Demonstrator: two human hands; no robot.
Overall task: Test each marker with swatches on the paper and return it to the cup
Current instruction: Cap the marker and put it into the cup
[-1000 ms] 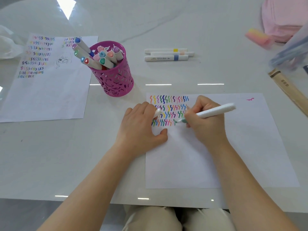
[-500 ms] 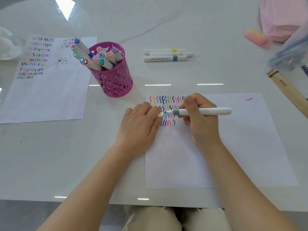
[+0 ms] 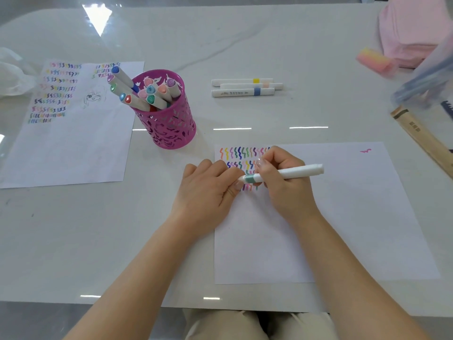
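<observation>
White, glossy desk [image 3: 245,45] at mid-frame: the right hand [image 3: 282,182] holds a white marker with a teal band [image 3: 284,174] level over the white sheet of paper [image 3: 355,217], its grip closed round the barrel; the left hand [image 3: 208,190] pinches the marker's cap end. Rows of coloured squiggle swatches [image 3: 241,153] lie beneath. A magenta perforated cup of markers [image 3: 169,123] stands at upper left.

Head view — down, apparently close.
</observation>
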